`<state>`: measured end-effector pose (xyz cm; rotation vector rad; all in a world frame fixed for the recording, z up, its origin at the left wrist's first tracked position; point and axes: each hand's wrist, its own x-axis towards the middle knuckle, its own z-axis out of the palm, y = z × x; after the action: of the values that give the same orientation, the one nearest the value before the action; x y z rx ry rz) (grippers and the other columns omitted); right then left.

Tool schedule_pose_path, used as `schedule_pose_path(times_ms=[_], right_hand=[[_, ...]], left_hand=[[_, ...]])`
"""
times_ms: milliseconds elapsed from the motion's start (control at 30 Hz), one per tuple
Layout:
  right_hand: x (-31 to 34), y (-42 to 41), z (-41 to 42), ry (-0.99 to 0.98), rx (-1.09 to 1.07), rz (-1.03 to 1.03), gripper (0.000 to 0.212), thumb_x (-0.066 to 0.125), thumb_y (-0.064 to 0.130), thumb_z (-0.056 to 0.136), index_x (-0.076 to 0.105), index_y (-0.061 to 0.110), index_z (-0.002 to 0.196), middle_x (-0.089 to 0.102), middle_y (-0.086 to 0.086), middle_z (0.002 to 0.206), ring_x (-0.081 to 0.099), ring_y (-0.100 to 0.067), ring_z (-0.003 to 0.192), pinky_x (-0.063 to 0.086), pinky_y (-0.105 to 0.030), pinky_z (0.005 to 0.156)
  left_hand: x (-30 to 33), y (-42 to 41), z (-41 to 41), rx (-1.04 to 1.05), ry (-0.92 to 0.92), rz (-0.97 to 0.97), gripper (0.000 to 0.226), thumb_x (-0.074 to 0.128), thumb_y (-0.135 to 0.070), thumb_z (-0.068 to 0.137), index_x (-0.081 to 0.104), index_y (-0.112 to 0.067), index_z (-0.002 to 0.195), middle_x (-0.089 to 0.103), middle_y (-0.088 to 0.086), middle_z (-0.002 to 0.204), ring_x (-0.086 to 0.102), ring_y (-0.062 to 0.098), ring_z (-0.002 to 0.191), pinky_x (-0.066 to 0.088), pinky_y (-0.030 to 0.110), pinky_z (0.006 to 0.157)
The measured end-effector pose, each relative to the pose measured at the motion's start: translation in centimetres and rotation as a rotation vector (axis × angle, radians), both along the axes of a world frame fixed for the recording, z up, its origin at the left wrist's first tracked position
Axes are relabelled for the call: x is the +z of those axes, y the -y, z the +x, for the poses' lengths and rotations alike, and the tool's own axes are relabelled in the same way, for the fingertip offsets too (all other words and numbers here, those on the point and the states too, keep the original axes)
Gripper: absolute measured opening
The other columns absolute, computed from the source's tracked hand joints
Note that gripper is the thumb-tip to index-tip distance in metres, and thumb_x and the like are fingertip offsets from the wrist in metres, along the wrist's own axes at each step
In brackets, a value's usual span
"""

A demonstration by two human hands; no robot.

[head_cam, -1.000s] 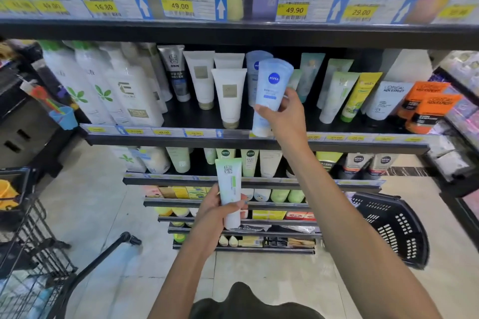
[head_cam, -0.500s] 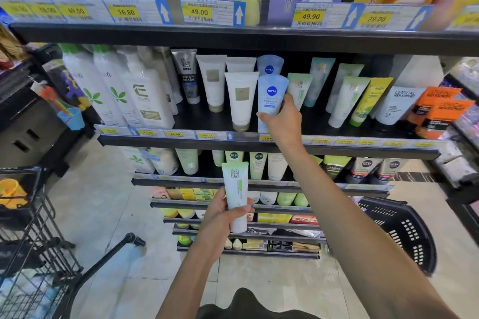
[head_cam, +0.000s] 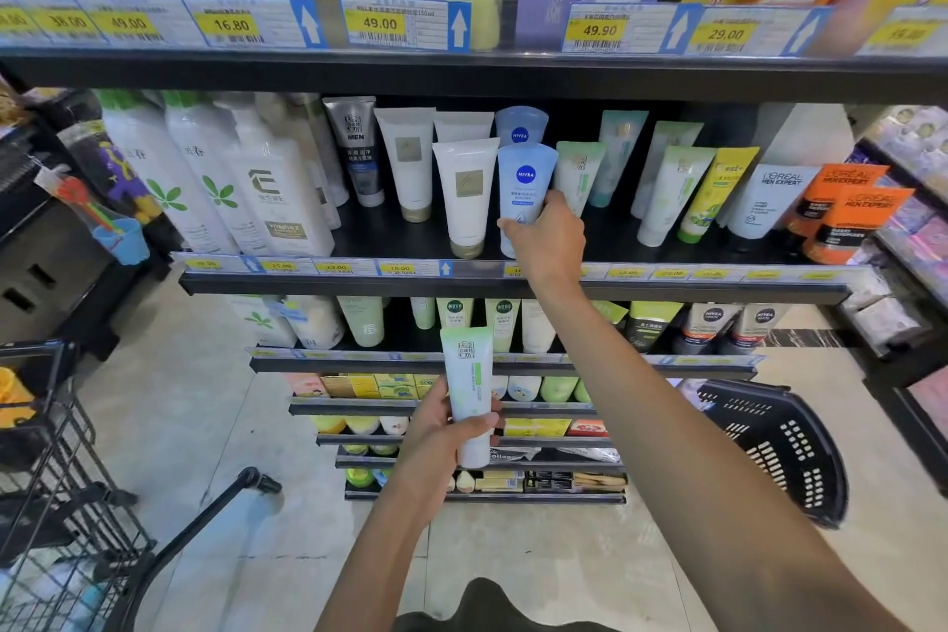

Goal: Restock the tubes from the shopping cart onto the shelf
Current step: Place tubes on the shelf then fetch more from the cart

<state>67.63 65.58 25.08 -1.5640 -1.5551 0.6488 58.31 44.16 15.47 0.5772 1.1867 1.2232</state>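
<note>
- The shelf (head_cam: 513,285) row at frame centre is crowded: white tubes (head_cam: 464,195) stand just left of the blue Nivea tube (head_cam: 524,185), a green-white tube (head_cam: 578,175) just right.
- The right hand (head_cam: 549,241) fills the front gap at that slot.
- Bare black shelf shows right of centre, in front of the green-white tube.
- The upper shelf edge (head_cam: 461,72) caps the headroom.
- Lower left, the shopping cart (head_cam: 61,503) blocks the floor; lower right, a black basket (head_cam: 774,447), seemingly on the floor.

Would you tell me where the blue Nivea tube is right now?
The blue Nivea tube stands on the middle shelf, in the right hand, beside a white tube.
</note>
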Motion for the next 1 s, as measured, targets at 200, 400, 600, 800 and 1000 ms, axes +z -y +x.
schedule_pose_path(times_ms=[200, 400, 600, 800, 1000], right_hand=[[0.1, -0.8, -0.7, -0.027, -0.020, -0.020, 0.037, 0.081, 0.029, 0.086, 0.058, 0.010, 0.108, 0.060, 0.002, 0.097, 0.058, -0.016, 0.087, 0.054, -0.033, 0.075], [0.1, -1.2, -1.1, -0.035, -0.028, -0.053, 0.033, 0.079, 0.030, 0.089, 0.056, 0.013, 0.105, 0.059, 0.001, 0.097, 0.057, -0.017, 0.085, 0.046, -0.030, 0.069], [0.2, -1.8, -1.5, -0.036, -0.037, -0.068, 0.033, 0.077, 0.031, 0.090, 0.053, 0.013, 0.105, 0.060, -0.002, 0.098, 0.057, -0.018, 0.085, 0.044, -0.030, 0.068], [0.1, -2.0, -1.8, -0.040, -0.049, -0.075, 0.037, 0.077, 0.031, 0.090, 0.055, 0.009, 0.111, 0.064, -0.007, 0.103, 0.060, -0.023, 0.089, 0.046, -0.033, 0.069], [0.0, -1.9, -1.7, -0.034, -0.039, -0.063, 0.038, 0.077, 0.030, 0.090, 0.056, 0.007, 0.112, 0.063, -0.007, 0.103, 0.060, -0.023, 0.089, 0.050, -0.035, 0.072]], left_hand=[[-0.3, 0.3, -0.2, -0.007, -0.030, -0.016, 0.058, 0.072, 0.010, 0.085, 0.058, -0.025, 0.130, 0.075, 0.009, 0.114, 0.070, 0.034, 0.108, 0.054, 0.059, 0.098], [-0.3, 0.4, -0.4, -0.015, -0.027, -0.022, 0.060, 0.071, 0.010, 0.085, 0.056, -0.024, 0.132, 0.075, 0.008, 0.117, 0.072, 0.030, 0.107, 0.056, 0.050, 0.093], [-0.2, 0.3, -0.6, -0.027, -0.033, -0.018, 0.060, 0.072, 0.010, 0.084, 0.057, -0.024, 0.132, 0.074, 0.009, 0.117, 0.071, 0.030, 0.107, 0.057, 0.047, 0.090], [-0.1, 0.2, -0.8, -0.041, -0.028, -0.007, 0.063, 0.079, 0.002, 0.078, 0.058, -0.021, 0.133, 0.073, 0.015, 0.117, 0.069, 0.038, 0.109, 0.052, 0.061, 0.100], [-0.1, 0.2, -0.9, -0.038, -0.029, -0.010, 0.060, 0.076, 0.007, 0.081, 0.059, -0.022, 0.132, 0.072, 0.015, 0.118, 0.069, 0.037, 0.107, 0.054, 0.058, 0.098]])
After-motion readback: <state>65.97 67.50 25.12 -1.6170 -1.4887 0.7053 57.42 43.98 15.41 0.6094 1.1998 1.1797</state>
